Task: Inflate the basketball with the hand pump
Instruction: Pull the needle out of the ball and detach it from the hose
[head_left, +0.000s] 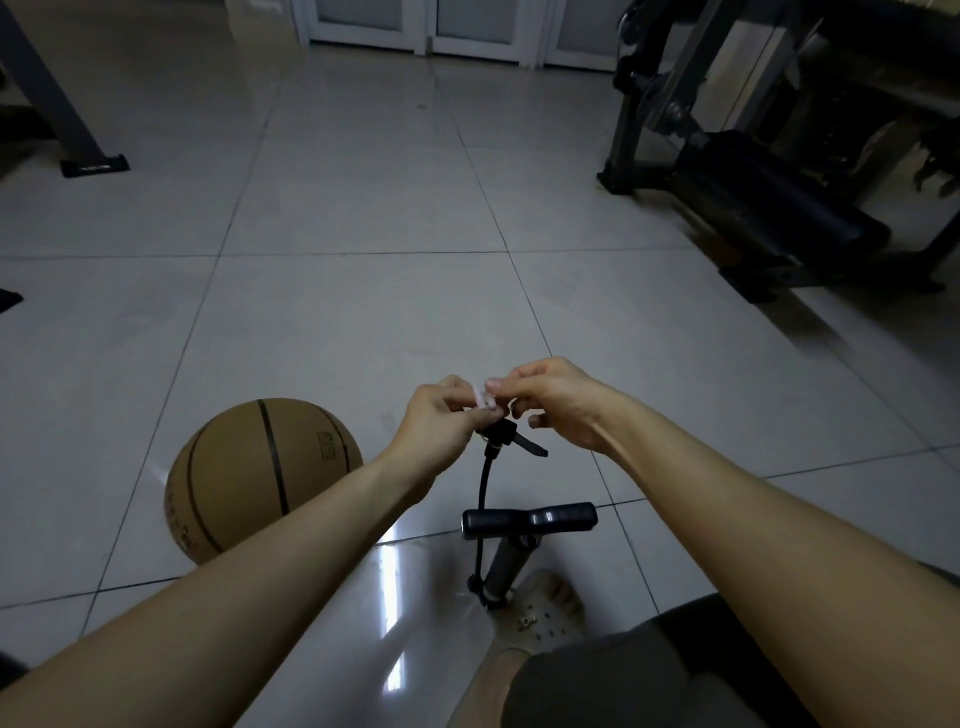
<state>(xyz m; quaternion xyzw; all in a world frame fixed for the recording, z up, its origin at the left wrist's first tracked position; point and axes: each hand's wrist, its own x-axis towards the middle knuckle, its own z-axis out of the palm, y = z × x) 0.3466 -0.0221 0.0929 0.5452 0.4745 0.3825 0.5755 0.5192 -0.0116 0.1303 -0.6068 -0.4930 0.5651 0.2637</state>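
Note:
A tan basketball (262, 480) with black seams rests on the tiled floor at the lower left. An upright hand pump (511, 561) with a black T-handle (530, 518) stands beside my foot. Its black hose (485, 478) rises to a black nozzle head (506, 434) with its lever sticking out. My left hand (439, 426) pinches the hose end and a small white piece (484, 397) at its tip. My right hand (556, 402) pinches the same white piece from the right. Both hands are raised above the floor, right of the ball.
Black exercise equipment (769, 156) fills the far right. A dark metal leg with a foot (88, 161) stands at the far left. White doors (467, 26) line the back wall. My foot in a pale clog (540, 608) is beside the pump base.

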